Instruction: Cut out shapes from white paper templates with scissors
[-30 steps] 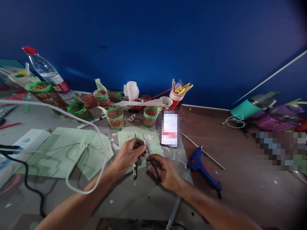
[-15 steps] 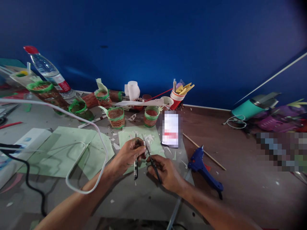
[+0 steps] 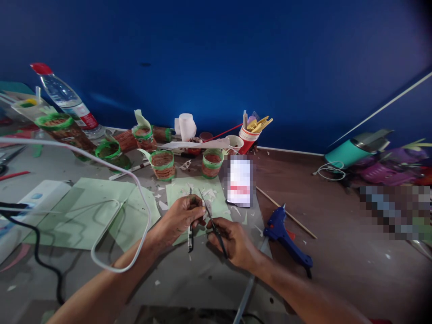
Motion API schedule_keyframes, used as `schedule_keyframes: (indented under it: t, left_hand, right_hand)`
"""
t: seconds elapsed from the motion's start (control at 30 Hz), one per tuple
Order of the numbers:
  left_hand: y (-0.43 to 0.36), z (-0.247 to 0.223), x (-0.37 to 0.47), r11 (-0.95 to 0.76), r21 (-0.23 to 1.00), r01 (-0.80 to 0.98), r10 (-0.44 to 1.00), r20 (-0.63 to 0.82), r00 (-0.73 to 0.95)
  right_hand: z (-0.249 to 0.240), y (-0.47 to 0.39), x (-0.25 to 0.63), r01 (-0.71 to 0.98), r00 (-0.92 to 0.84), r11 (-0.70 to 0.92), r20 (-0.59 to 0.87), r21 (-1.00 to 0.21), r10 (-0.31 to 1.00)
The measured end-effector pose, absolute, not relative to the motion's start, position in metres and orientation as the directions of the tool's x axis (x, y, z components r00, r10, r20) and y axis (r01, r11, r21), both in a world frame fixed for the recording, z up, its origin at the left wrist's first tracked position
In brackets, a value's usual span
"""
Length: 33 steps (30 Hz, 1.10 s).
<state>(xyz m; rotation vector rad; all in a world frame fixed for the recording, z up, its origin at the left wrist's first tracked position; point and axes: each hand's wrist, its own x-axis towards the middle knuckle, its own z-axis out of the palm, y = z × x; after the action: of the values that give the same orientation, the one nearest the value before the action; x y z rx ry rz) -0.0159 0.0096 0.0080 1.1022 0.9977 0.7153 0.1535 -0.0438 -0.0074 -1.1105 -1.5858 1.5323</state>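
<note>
Left hand [image 3: 184, 215] pinched what seemed a pale scrap [image 3: 204, 216] while right hand [image 3: 238, 240], curled around scissors [image 3: 219, 237], risked nicking nearby fingertips [image 3: 201, 210] if the blades [image 3: 205, 203] slipped.

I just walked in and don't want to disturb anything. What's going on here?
The person's right hand holds dark scissors, their blades beside the left hand. The left hand seems to pinch a small pale piece, mostly hidden. Near them, a green sheet is strewn with paper scraps; green-rimmed brown cups stand just beyond it, and a blue glue gun lies to the right.
</note>
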Motion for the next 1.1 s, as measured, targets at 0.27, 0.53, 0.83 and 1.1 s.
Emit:
schedule_keyframes:
  t: [0.27,0.53,0.83,1.1]
  left_hand:
    - [0.0097,0.009,-0.0162,0.308,0.951,0.02,0.866,-0.288,0.409]
    - [0.0102,0.0096,-0.0167,0.273,0.962,0.019,0.875,-0.257,0.409]
    - [0.0094,0.0127,-0.0139,0.331,0.941,-0.078,0.897,-0.287,0.336]
    - [0.0113,0.0112,-0.0142,0.323,0.946,-0.013,0.902,-0.304,0.306]
  right_hand:
    - [-0.0116,-0.0423,0.1568,0.157,-0.431,-0.015,-0.082,-0.988,0.899]
    - [-0.0095,-0.0414,0.156,0.136,-0.41,-0.042,-0.095,-0.99,0.907]
    - [-0.0086,-0.0392,0.1542,0.12,-0.37,-0.137,-0.172,-0.983,0.913]
    - [-0.0049,-0.0394,0.1539,0.076,-0.384,-0.17,-0.186,-0.983,0.904]
